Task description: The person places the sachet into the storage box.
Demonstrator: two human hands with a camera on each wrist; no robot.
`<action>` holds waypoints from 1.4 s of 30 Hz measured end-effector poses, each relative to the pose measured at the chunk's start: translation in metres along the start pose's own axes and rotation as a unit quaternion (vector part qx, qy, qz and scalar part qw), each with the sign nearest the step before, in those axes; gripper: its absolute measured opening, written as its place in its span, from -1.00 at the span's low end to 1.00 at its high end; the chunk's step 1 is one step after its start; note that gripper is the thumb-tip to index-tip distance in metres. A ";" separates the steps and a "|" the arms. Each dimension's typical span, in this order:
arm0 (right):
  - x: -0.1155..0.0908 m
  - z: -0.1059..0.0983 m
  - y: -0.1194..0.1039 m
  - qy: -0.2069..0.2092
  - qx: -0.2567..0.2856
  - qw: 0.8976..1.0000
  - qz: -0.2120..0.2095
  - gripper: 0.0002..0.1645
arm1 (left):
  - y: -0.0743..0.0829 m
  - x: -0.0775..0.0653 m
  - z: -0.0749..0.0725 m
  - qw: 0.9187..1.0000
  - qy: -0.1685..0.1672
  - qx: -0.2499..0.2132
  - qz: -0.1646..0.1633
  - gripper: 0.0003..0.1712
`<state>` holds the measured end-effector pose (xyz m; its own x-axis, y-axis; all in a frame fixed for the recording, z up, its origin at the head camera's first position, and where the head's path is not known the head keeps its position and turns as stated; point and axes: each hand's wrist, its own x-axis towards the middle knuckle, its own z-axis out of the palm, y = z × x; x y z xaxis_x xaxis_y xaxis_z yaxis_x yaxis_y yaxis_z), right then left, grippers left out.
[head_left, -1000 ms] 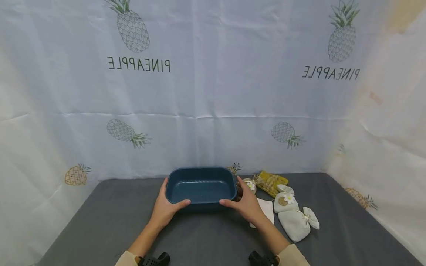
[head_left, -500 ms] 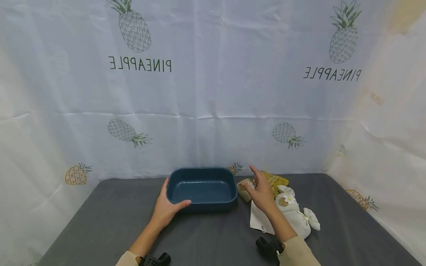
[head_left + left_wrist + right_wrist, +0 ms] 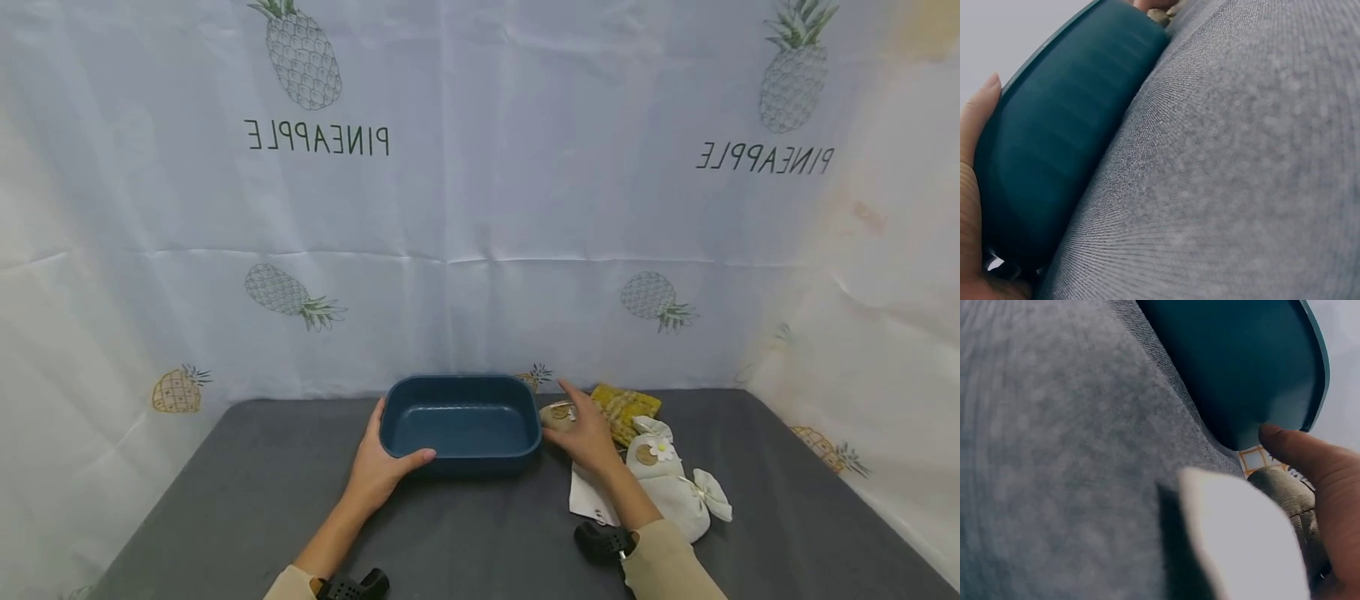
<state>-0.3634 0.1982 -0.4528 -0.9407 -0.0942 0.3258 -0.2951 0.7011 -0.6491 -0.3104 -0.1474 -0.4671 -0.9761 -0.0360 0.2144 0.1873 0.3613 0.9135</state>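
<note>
A dark blue rectangular tub (image 3: 461, 467) stands on the grey-covered table. My left hand (image 3: 377, 468) grips its left end, thumb over the front rim and fingers along the far side. Right of the tub, my right hand (image 3: 592, 440) is spread around a small beige pouch (image 3: 558, 413); the gap between thumb and fingers stays wide. In the right wrist view the thumb (image 3: 1310, 455) reaches toward the tub's end, above the pouch (image 3: 1288, 495); whether it touches either cannot be told. The remaining right fingers are mostly hidden there.
A yellow patterned pouch (image 3: 628, 410), a white sachet with a flower (image 3: 658, 454), a white ribbon-tied sachet (image 3: 684, 505) and a flat white pouch (image 3: 587, 497) lie around and beneath the right forearm. A pineapple-print curtain (image 3: 480, 208) hangs behind the table.
My right hand has let go of the tub's right end, moved right, then come down around the beige pouch. The left hand keeps its hold, and the tub stays put.
</note>
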 end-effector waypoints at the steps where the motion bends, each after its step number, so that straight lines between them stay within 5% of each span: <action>1: 0.001 0.000 0.001 -0.001 -0.010 1.000 0.001 0.10 | 0.000 0.000 0.000 1.000 0.000 0.000 0.000 0.41; 10: 0.003 0.005 0.007 -0.002 -0.125 0.992 -0.015 0.05 | 0.001 -0.001 -0.002 1.000 -0.003 0.004 -0.003 0.40; 16: 0.003 0.006 0.007 0.016 -0.142 0.989 -0.038 -0.27 | 0.003 0.000 -0.002 1.000 -0.001 -0.001 -0.002 0.39; 25: 0.008 0.007 0.007 0.021 -0.088 0.996 -0.016 -0.57 | 0.002 -0.001 -0.001 1.000 0.001 0.001 -0.005 0.40; 34: 0.011 0.002 0.005 0.061 -0.033 0.997 -0.018 -0.62 | 0.001 -0.001 0.001 1.000 0.004 0.015 -0.010 0.40; 42: 0.012 -0.015 -0.024 0.099 0.016 0.995 -0.022 -0.59 | 0.002 -0.003 0.001 1.000 0.008 0.012 -0.006 0.39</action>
<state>-0.3650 0.1904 -0.4232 -0.8759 0.0189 0.4822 -0.3438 0.6767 -0.6510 -0.3075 -0.1454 -0.4660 -0.9763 -0.0553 0.2094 0.1731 0.3824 0.9077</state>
